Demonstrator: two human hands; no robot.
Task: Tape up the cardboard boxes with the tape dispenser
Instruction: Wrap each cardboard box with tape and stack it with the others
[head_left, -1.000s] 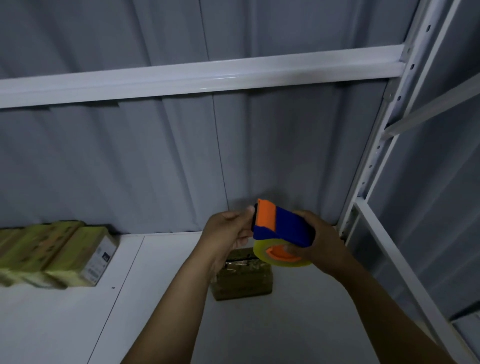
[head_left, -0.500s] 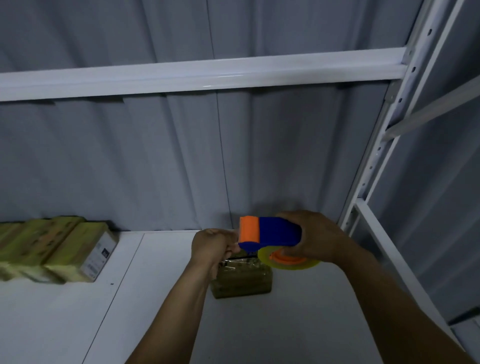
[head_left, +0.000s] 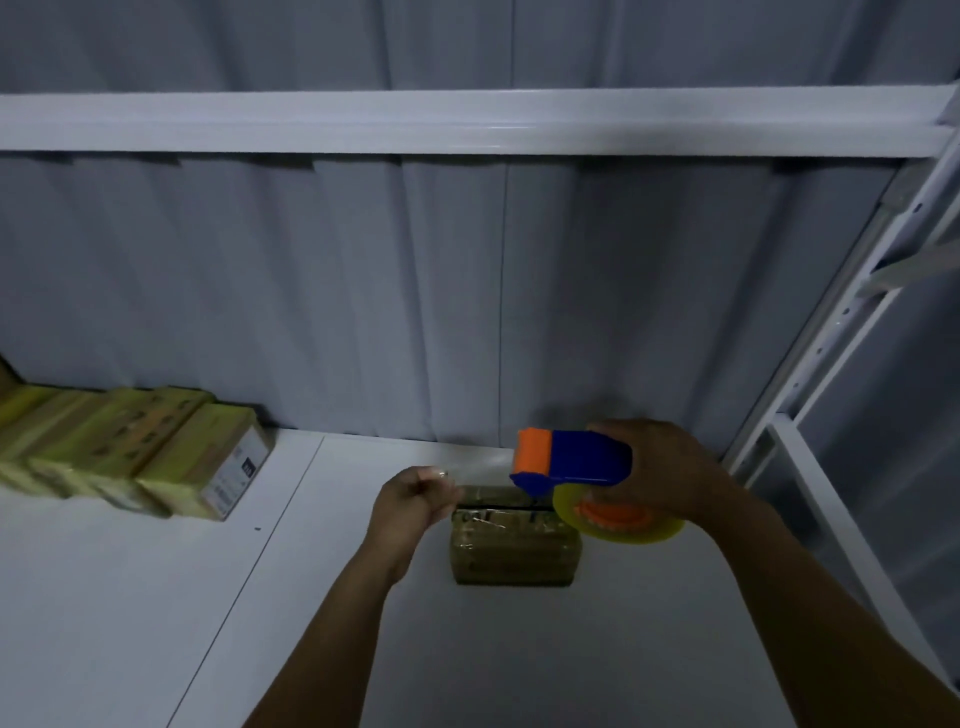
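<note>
I'm seeing a box (head_left: 514, 545) sitting mid-shelf (head_left: 156, 597). The tape dispenser (head_left: 571, 460), in the right hand (head_left: 667, 473), is hovering just above it, w/ tape (head_left: 480, 464) running left to the left hand (head_left: 410, 501). More boxes (head_left: 130, 452) are lying far left against the back wall (head_left: 363, 286).

The tape dispenser (head_left: 576, 460) is smooth plastic; its tape roll (head_left: 618, 530) is glossy film. The cardboard box (head_left: 514, 551) surface looks partly shiny. The shelf (head_left: 156, 597) is smooth painted metal.

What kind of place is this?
Probably a storeroom or packing bay: white metal racking with a perforated upright, a corrugated wall behind, a row of wrapped boxes on the shelf. The right hand grips a tape dispenser, the left hand pinches its tape, above a small cardboard box.
</note>
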